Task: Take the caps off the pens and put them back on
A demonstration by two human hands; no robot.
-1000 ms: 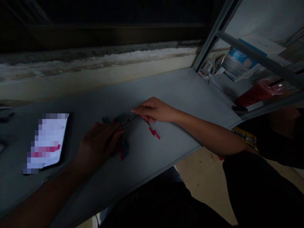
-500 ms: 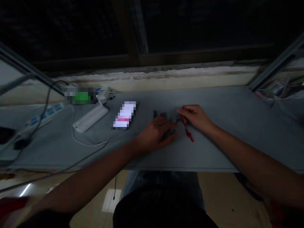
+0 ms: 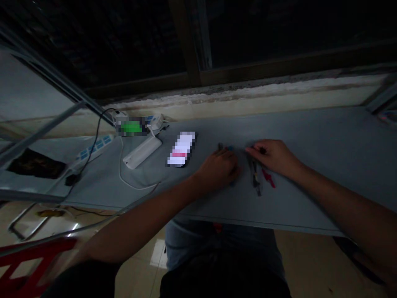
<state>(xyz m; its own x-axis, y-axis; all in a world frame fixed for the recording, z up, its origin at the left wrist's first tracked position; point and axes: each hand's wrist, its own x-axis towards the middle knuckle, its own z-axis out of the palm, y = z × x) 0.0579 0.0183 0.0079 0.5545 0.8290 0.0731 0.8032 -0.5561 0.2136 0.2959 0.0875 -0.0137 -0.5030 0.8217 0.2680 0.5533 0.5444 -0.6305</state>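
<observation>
Above the grey table my left hand (image 3: 219, 167) curls its fingers round a small bunch of slender pieces. A dark end (image 3: 220, 146) and a blue end (image 3: 229, 147) stick out past its knuckles; the rest is covered. To its right, my right hand (image 3: 269, 154) is closed in a pinch, thumb against fingers. Below those fingers a thin dark strip-like piece (image 3: 255, 179) points toward me, its upper end running up to the fingertips. Beside it a short red piece (image 3: 269, 178) lies partly under the hand. The dim light hides what kind of pieces these are.
A lit phone (image 3: 181, 150) lies left of my hands on the grey table (image 3: 325, 165). Further left are a white oblong device (image 3: 142, 152), a blurred green-screened device (image 3: 130, 126), power strips (image 3: 94, 148), cables and a dark cloth-like item (image 3: 35, 163). A red stool (image 3: 37, 265) stands below.
The view has turned left, so everything sits further right. A thin dark piece now shows below my right hand, next to the red one. My left hand's fingers have curled in more.
</observation>
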